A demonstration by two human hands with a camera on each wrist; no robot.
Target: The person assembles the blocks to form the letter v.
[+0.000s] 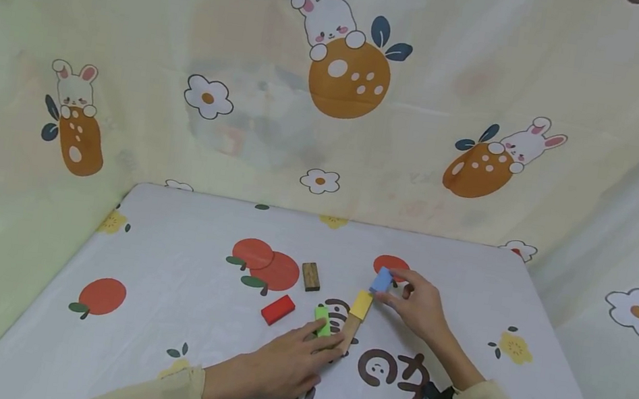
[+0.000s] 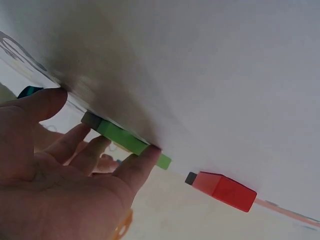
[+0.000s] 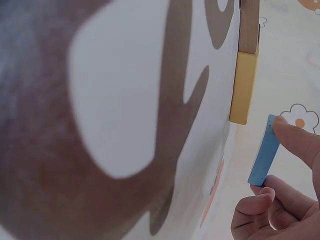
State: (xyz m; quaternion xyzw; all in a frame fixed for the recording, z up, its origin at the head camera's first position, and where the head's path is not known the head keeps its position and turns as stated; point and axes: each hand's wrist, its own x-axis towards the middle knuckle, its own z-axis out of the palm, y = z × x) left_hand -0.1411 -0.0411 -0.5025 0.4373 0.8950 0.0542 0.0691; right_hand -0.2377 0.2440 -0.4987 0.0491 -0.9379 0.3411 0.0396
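Observation:
My right hand (image 1: 423, 309) pinches a blue block (image 1: 381, 280) by its ends, between thumb and fingers. The right wrist view shows a gap between this blue block (image 3: 265, 152) and the end of a yellow block (image 3: 243, 89). On the table, the yellow block (image 1: 361, 305) meets a light wooden block (image 1: 350, 330) end to end in a slanting row. My left hand (image 1: 287, 362) lies low with extended fingers; in the left wrist view a fingertip touches the green block (image 2: 125, 138). Other left fingertips reach the near end of the wooden block.
Left of the green block lies a red block (image 1: 278, 309), with a dark brown wooden block (image 1: 310, 277) farther back. A white cloth printed with fruit and lettering covers the table (image 1: 151, 353). Behind it hangs a printed curtain (image 1: 418, 193). A black strap (image 1: 440, 398) sits at the right wrist.

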